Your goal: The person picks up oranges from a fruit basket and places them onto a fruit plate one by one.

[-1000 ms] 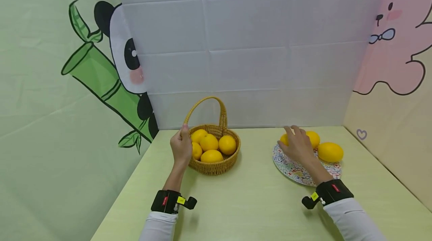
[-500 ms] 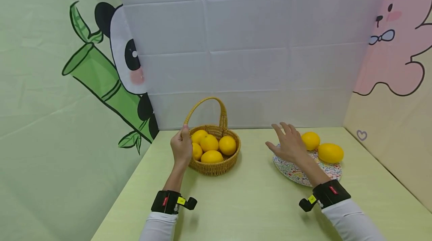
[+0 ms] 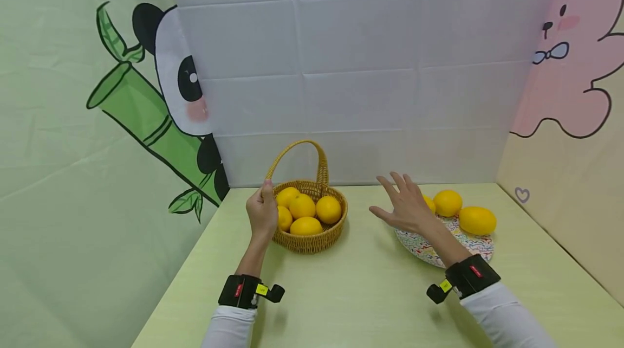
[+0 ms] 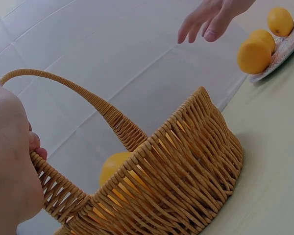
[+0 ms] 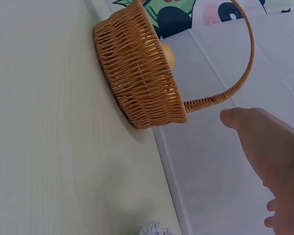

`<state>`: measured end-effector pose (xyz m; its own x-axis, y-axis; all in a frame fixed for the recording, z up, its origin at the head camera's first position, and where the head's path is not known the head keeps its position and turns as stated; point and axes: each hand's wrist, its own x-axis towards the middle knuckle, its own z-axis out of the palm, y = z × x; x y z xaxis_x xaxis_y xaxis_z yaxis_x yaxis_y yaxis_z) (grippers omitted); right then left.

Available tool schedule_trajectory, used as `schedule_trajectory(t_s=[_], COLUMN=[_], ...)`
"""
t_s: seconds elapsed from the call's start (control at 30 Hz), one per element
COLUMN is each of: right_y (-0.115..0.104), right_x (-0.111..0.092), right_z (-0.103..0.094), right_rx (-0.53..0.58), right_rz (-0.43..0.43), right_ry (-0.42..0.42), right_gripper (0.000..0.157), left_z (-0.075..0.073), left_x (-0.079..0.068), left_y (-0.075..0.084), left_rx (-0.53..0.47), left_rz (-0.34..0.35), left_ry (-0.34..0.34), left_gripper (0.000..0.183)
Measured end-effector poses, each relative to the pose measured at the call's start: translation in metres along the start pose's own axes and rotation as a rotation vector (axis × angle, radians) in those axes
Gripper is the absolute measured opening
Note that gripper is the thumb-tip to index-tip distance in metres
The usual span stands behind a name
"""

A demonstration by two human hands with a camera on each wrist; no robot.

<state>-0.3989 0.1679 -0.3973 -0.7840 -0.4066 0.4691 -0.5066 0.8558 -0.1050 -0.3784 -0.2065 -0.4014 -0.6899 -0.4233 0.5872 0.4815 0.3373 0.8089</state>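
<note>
My left hand [image 3: 262,211] grips the side of the arched handle of a wicker basket [image 3: 312,243]. Several yellow lemons [image 3: 302,206] fill the basket, which sits on the table; the left wrist view shows the handle [image 4: 112,115] rising from the fist. To the right, my right hand [image 3: 408,208] hovers near the left edge of a patterned plate [image 3: 419,245], fingers spread and nothing held. On the plate's back and right side lie an oval lemon [image 3: 478,221], another lemon [image 3: 447,203] and a third lemon [image 3: 429,204], partly hidden by the hand.
The pale table [image 3: 341,294] ends at a white cloth backdrop [image 3: 361,93] just behind the basket and plate. A printed green cloth [image 3: 58,201] closes the left side, and a cream-and-pink cloth [image 3: 565,191] the right.
My right hand has left the lemon at the plate's back left and moved left toward the basket, its fingers spreading. That lemon now shows behind the wrist side. The left hand and basket stay put.
</note>
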Motion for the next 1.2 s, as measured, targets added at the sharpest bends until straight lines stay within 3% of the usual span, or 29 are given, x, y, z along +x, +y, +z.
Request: schedule_trajectory(t_s=[0.8, 1.2], right_y=[-0.074, -0.104], right_x=[0.036, 0.057], right_z=[0.002, 0.005], right_rx=[0.080, 0.116], right_rz=[-0.208, -0.216], right_ry=[-0.050, -0.150], right_gripper=[0.084, 0.083], left_z=[-0.004, -0.007], left_x=[0.001, 0.001], left_y=[0.002, 0.004], left_rx=[-0.030, -0.025], left_rz=[-0.001, -0.004], left_ry=[-0.017, -0.013], left_gripper=[0.063, 0.063])
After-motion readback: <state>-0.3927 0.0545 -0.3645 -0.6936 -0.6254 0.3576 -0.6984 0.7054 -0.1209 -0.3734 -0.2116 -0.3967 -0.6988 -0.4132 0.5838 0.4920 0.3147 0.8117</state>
